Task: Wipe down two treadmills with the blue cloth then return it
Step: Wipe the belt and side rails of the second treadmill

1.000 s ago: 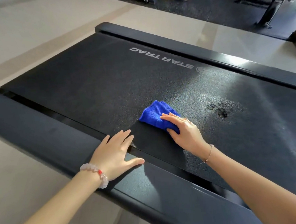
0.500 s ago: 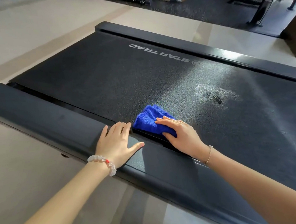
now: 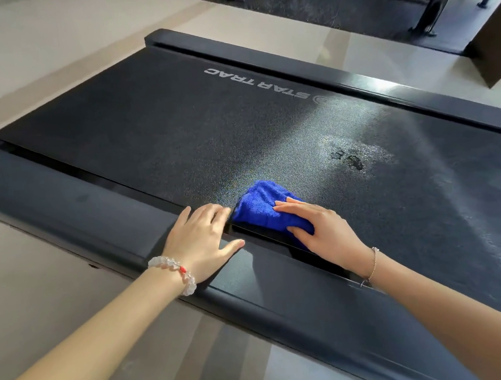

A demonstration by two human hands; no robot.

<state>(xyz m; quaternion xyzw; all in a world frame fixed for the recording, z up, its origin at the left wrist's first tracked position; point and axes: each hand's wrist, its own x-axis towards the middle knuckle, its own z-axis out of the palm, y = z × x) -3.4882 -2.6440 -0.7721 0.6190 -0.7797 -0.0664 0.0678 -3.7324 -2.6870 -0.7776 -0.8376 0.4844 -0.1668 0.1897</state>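
My right hand (image 3: 320, 232) presses the blue cloth (image 3: 259, 207) flat-fingered on the treadmill belt (image 3: 150, 137), left hand (image 3: 199, 243) flat on the side rail (image 3: 66, 202). Smudge (image 3: 351, 160) unwiped, so early days I'd guess.

The treadmill belt (image 3: 180, 141) bears "STAR TRAC" in pale letters.

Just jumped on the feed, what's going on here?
A person is wiping a Star Trac treadmill belt. The right hand presses the blue cloth flat at the belt's near edge, beside the side rail. The left hand rests flat on that rail, fingertips close beside the cloth. A dark smudge sits farther to the right on the belt, and the cloth is not on it.
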